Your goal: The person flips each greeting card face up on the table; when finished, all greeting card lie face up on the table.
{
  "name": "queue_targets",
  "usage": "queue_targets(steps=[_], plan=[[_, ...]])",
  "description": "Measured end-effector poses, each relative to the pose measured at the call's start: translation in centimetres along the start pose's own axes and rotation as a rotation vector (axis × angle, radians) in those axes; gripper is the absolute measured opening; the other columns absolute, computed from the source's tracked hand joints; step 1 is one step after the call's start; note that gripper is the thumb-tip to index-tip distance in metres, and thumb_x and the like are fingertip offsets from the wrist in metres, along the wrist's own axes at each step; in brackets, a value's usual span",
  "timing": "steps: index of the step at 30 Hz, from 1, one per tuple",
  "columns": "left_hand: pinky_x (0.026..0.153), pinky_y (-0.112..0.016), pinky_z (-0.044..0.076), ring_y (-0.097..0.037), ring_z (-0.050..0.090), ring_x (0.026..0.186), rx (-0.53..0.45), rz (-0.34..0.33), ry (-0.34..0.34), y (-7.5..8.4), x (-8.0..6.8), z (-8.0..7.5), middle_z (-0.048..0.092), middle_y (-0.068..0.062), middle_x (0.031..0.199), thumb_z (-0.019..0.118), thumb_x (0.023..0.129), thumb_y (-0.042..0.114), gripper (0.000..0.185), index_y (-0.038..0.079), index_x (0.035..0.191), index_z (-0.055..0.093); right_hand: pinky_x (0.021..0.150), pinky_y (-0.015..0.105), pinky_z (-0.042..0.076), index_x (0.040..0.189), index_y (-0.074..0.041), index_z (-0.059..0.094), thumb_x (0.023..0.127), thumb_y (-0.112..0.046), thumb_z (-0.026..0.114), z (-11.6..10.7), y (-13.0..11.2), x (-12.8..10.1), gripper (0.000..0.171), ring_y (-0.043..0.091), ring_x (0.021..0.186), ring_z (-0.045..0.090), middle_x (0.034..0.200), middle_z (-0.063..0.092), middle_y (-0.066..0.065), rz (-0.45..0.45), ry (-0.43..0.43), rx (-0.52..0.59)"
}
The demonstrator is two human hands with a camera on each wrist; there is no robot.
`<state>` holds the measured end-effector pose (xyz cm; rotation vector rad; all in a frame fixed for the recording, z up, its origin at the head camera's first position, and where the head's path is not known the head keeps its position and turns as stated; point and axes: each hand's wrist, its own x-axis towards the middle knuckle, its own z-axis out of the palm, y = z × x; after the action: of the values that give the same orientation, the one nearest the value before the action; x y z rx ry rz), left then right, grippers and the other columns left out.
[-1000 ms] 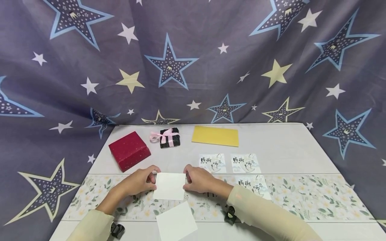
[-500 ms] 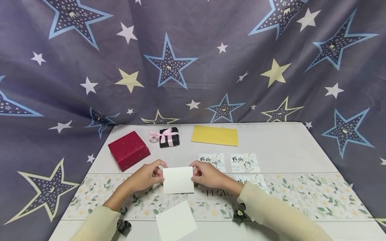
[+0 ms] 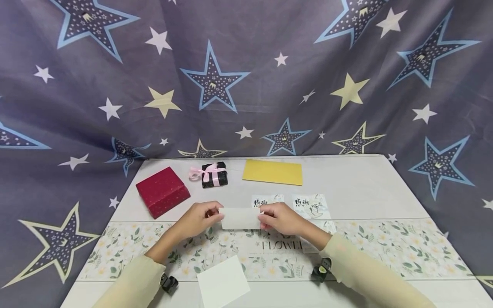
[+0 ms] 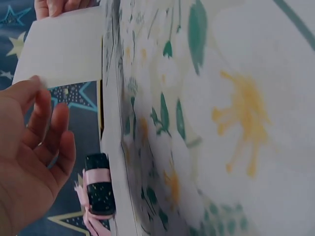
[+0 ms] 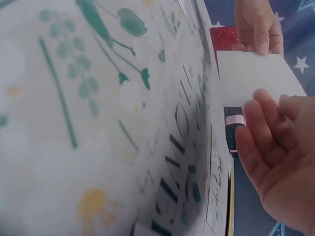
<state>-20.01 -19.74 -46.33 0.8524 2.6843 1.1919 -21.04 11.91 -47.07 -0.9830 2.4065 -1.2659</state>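
Observation:
Both hands hold one blank white card (image 3: 241, 218) above the floral strip of the table. My left hand (image 3: 202, 218) pinches its left edge between thumb and fingers, and my right hand (image 3: 284, 219) pinches the right edge. In the head view the card is steeply tilted and looks like a narrow band. The left wrist view shows its blank face (image 4: 61, 49) with the left thumb at its edge; the right wrist view shows the card (image 5: 258, 78) spanning from hand to hand. A second blank white card (image 3: 223, 282) lies askew on the table, nearer the front edge.
Printed cards with black characters (image 3: 311, 206) lie at the right, partly behind the right hand and arm. Along the back are a red box (image 3: 162, 190), a small black gift box (image 3: 214, 174) with pink ribbon and a flat yellow piece (image 3: 272, 172). A star-patterned curtain (image 3: 246, 77) hangs behind.
Both hands have carried the white card rightward and farther from me. It has tilted, so its face looks much shorter in the head view. The other white card has stayed in place.

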Motion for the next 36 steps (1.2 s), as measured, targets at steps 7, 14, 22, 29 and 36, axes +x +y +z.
queue_targets(steps=[7,14,22,29,36], plan=[[0.072,-0.027,0.057,-0.028,0.073,0.077,-0.166,-0.049,-0.023,0.6,0.8,0.7,0.076,-0.011,0.087,0.065,0.100,0.028,0.019,0.014,0.112,0.072,0.072,0.024,0.059,0.105,-0.010,0.073,0.103,-0.016,0.058,-1.0,0.2,-1.1,0.017,0.018,0.080,0.076,0.090,0.078,0.008,0.036,0.009,0.056],[0.073,-0.023,0.055,-0.010,0.066,0.083,-0.222,-0.034,-0.137,1.2,1.3,1.3,0.074,-0.009,0.101,0.069,0.098,0.021,0.028,0.011,0.123,0.071,0.057,0.024,0.051,0.113,-0.014,0.075,0.100,-0.007,0.053,-1.9,0.6,-2.5,0.026,0.026,0.081,0.072,0.086,0.075,0.006,0.102,0.040,0.045],[0.077,-0.024,0.055,-0.022,0.067,0.091,-0.206,0.003,-0.262,2.2,1.7,2.2,0.073,-0.014,0.119,0.059,0.104,0.023,0.035,0.010,0.136,0.065,0.057,0.025,0.053,0.109,-0.021,0.074,0.100,-0.018,0.062,-2.3,1.7,-4.1,0.015,0.013,0.061,0.060,0.079,0.072,0.002,0.157,0.053,0.007],[0.083,-0.024,0.055,-0.007,0.065,0.096,-0.149,-0.012,-0.327,2.9,2.2,3.8,0.070,-0.006,0.130,0.065,0.100,0.024,0.038,0.014,0.137,0.065,0.059,0.023,0.051,0.119,-0.011,0.069,0.095,-0.012,0.069,-2.5,2.4,-5.2,0.024,0.005,0.061,0.057,0.078,0.070,-0.003,0.135,0.052,-0.044],[0.075,-0.021,0.052,-0.001,0.060,0.081,-0.111,0.022,-0.373,3.2,2.6,5.3,0.074,0.001,0.108,0.066,0.100,0.022,0.041,0.011,0.140,0.062,0.061,0.021,0.051,0.130,-0.008,0.065,0.093,-0.011,0.071,-2.7,2.9,-6.1,0.038,0.001,0.062,0.054,0.078,0.066,-0.009,0.139,0.031,-0.082]])
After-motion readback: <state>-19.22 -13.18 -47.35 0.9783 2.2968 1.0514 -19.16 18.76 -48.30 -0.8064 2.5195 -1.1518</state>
